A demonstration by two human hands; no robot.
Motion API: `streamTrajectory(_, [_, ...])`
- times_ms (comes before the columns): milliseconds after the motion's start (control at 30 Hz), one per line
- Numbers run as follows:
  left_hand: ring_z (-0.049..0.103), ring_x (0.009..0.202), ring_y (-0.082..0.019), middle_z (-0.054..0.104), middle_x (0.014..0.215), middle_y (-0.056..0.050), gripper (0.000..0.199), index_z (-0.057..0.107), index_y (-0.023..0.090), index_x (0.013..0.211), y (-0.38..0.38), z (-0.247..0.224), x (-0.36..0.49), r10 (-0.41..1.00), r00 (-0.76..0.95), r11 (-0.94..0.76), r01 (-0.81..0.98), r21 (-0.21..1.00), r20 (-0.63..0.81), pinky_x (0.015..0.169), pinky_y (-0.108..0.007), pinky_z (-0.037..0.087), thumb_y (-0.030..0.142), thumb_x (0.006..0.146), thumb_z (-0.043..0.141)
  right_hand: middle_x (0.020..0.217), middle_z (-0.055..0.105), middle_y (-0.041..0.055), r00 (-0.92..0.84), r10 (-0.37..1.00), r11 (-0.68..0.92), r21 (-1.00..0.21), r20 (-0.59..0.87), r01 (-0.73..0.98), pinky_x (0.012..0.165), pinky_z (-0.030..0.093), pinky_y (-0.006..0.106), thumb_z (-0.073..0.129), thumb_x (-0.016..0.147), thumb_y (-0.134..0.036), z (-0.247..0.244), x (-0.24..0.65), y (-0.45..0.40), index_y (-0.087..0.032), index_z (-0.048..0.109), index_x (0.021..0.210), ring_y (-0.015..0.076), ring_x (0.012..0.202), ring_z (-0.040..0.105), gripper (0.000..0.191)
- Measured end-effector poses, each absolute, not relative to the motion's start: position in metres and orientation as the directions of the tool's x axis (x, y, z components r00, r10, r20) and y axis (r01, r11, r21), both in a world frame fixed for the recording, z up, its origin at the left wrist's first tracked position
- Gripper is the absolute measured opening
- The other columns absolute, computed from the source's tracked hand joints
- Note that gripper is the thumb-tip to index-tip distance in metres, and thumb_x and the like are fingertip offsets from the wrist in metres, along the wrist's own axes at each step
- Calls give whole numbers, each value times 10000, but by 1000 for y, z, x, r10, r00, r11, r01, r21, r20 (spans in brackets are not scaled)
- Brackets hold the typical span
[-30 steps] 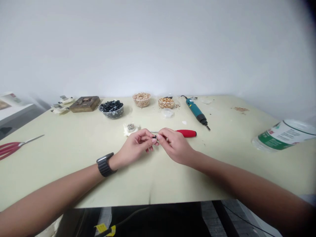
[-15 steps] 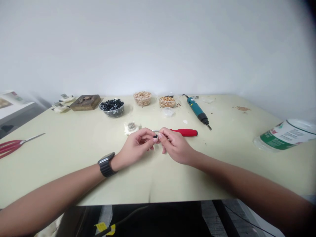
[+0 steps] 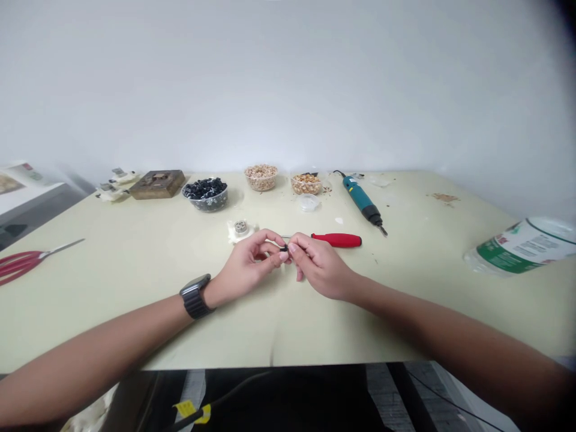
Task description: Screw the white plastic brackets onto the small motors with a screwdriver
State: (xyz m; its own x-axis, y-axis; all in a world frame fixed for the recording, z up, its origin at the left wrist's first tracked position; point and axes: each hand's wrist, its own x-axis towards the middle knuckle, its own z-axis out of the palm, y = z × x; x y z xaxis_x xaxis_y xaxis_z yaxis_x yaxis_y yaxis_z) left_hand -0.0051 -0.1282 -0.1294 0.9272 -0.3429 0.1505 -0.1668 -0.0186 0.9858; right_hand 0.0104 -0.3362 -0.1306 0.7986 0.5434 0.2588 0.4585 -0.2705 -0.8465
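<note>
Grip: black part point(image 3: 284, 248) between left hand point(image 3: 245, 268) and right hand point(image 3: 320, 266)

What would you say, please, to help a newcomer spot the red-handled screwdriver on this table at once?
On the pale green table, the person's left hand and right hand pinch a small black part near the middle. The screwdriver lies just beyond the right hand, its thin metal shaft pointing left. Its chunky red handle sets it apart from the teal power tool farther back.
</note>
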Motion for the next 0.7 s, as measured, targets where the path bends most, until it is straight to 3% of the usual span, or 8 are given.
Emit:
streamTrajectory(367, [679, 823, -148, 755, 907, -64, 329, 642, 164, 1066, -127, -129, -5, -339, 923, -39, -209, 977, 184, 688, -246, 471, 427, 931, 786, 763, 583, -11, 801, 538, -254, -856, 261, 450, 536, 458, 214, 422, 1111, -491, -131, 11, -336, -181, 532, 906, 88, 601, 604, 387])
streamTrajectory(700, [665, 816, -133, 725, 896, -50, 287, 646, 164, 1076, -128, -133, -6, -326, 908, -67, -300, 952, 263, 672, -232, 481, 407, 965, 751, 643, 536, -41, 801, 532, -265, -844, 275, 466, 546, 416, 249, 372, 1131, -485, -130, 7, -332, -189, 513, 907, 96, 550, 559, 397])
